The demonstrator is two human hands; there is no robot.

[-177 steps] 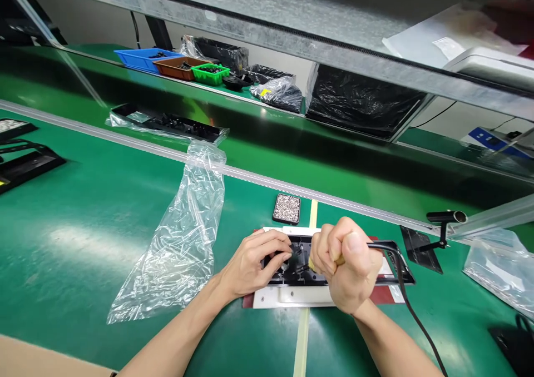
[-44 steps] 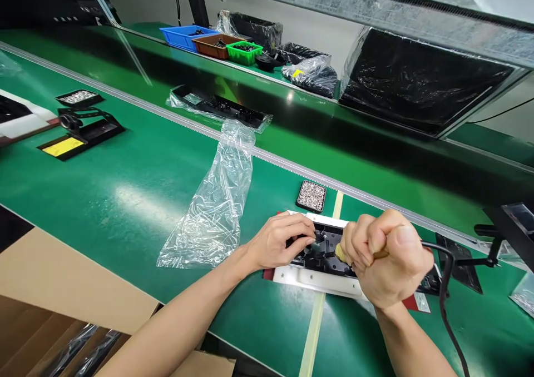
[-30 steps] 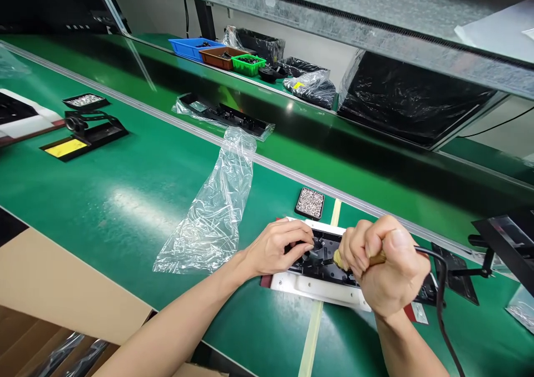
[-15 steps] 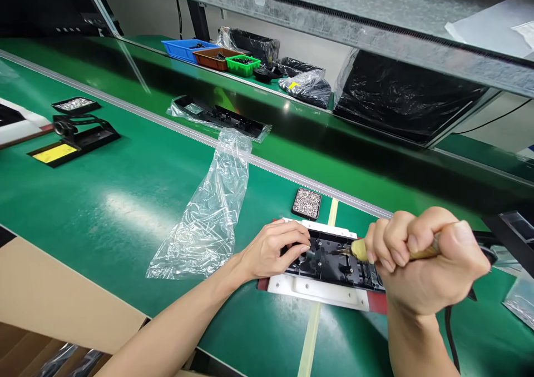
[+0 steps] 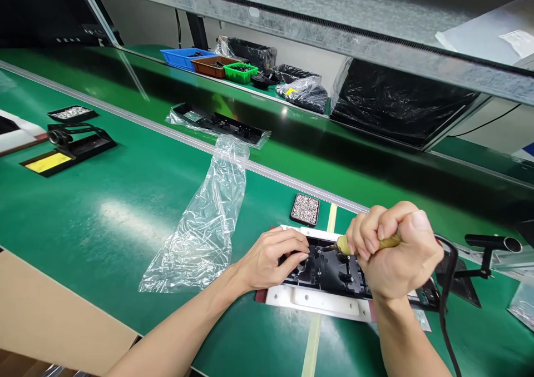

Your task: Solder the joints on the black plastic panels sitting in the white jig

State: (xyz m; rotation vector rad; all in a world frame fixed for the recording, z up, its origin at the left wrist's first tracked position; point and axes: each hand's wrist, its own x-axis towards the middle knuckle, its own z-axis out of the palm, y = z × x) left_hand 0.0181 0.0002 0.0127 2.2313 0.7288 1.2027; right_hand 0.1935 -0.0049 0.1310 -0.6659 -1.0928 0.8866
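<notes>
We see black part [image 5: 331,271] in white fixture [image 5: 329,303], long axis nearly nine to three o'clock. Left hand [image 5: 277,258], nearer, curls over its nine-o'clock end; whether pinching, cannot tell. Right hand [image 5: 394,252] clenches corded tool [image 5: 344,245], tip toward nine o'clock.

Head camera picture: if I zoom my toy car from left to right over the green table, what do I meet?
Black stand with a yellow patch, clear plastic bag, little tray of shiny bits, right hand, black tube.
</notes>
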